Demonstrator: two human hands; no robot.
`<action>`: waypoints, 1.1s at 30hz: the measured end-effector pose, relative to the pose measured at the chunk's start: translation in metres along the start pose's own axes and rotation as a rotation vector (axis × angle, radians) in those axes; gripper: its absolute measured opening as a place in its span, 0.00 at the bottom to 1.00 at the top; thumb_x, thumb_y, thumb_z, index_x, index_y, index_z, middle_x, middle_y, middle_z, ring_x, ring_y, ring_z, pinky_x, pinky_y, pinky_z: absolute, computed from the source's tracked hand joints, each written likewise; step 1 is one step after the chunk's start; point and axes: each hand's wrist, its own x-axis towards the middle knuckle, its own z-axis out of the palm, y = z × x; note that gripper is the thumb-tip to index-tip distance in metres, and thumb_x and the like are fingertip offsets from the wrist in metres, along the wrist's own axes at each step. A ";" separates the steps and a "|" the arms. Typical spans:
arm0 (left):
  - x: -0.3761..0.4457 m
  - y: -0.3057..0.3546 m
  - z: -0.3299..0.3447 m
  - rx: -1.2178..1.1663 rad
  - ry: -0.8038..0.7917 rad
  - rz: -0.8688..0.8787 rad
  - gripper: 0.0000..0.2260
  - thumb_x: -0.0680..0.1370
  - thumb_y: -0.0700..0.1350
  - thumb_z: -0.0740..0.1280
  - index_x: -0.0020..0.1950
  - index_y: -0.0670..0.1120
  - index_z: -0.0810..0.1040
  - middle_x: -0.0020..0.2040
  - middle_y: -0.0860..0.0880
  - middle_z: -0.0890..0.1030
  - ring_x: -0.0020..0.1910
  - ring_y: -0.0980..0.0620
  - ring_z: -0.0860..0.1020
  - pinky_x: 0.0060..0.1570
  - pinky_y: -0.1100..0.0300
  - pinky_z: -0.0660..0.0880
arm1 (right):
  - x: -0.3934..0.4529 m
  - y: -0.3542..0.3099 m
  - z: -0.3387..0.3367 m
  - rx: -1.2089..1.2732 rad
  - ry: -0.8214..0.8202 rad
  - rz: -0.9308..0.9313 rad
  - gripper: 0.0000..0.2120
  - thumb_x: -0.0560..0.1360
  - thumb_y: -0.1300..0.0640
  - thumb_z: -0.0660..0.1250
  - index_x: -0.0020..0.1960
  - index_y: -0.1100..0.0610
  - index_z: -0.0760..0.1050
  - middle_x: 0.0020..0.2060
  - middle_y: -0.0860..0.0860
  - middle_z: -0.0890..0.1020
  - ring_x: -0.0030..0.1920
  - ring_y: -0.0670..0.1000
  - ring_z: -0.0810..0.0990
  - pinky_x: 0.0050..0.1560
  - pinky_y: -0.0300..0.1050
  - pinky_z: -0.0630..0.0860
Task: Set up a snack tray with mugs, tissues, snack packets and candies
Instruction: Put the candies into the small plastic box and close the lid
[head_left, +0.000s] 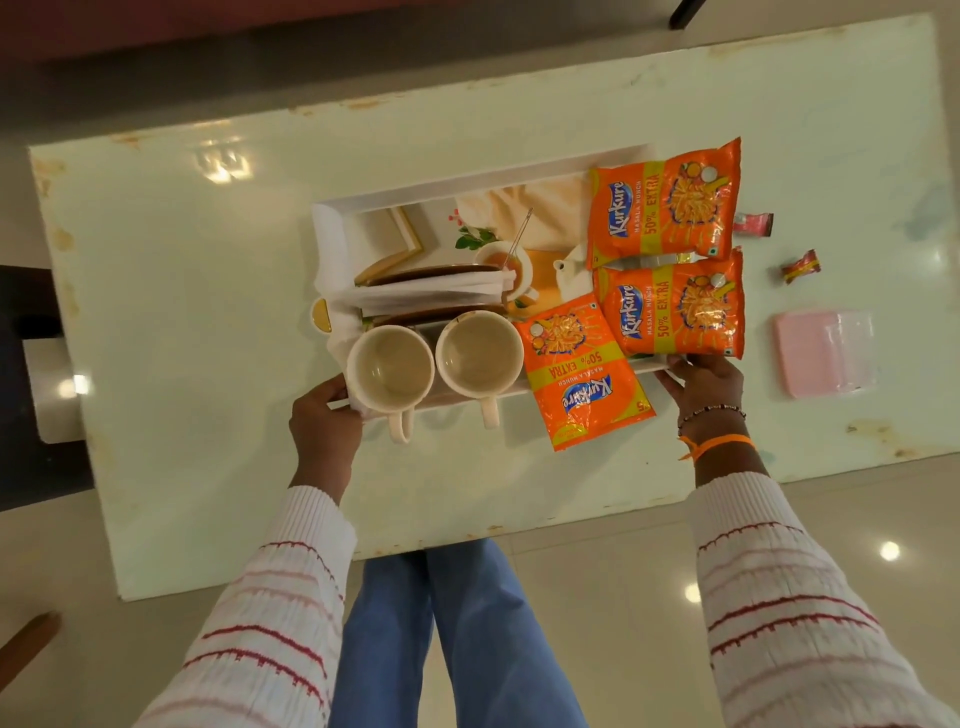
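Observation:
A white tray with a printed picture on its floor rests on the pale table. Two cream mugs stand side by side at its near edge, handles toward me. Behind them lies a stack of white tissues. Three orange Kurkure packets fill the tray's right part: one at the far right, one below it, one overhanging the near rim. My left hand grips the tray's near left corner. My right hand holds the near right corner. Two wrapped candies lie on the table to the right.
A pink flat packet lies on the table right of the tray. The table's near edge is just in front of my legs. A dark seat stands beyond the left end, and tiled floor surrounds the table.

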 end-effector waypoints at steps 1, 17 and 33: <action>0.001 0.003 0.003 0.006 0.000 0.011 0.16 0.69 0.34 0.73 0.56 0.41 0.80 0.54 0.41 0.82 0.55 0.41 0.78 0.57 0.43 0.76 | 0.003 -0.003 -0.001 0.005 0.004 0.001 0.17 0.75 0.71 0.61 0.63 0.68 0.70 0.64 0.61 0.75 0.56 0.57 0.74 0.54 0.51 0.75; 0.016 0.035 0.025 0.056 0.063 0.107 0.16 0.73 0.32 0.65 0.60 0.42 0.79 0.57 0.41 0.81 0.56 0.42 0.78 0.60 0.47 0.74 | 0.034 -0.031 0.008 0.012 -0.034 -0.014 0.17 0.75 0.70 0.61 0.63 0.67 0.71 0.64 0.60 0.75 0.55 0.56 0.75 0.54 0.50 0.76; -0.001 0.026 0.023 0.021 -0.071 0.149 0.08 0.75 0.38 0.65 0.53 0.42 0.78 0.50 0.44 0.81 0.48 0.45 0.76 0.44 0.62 0.70 | 0.009 -0.012 0.001 0.233 -0.010 -0.039 0.21 0.73 0.73 0.62 0.66 0.67 0.69 0.49 0.57 0.78 0.49 0.55 0.79 0.53 0.44 0.80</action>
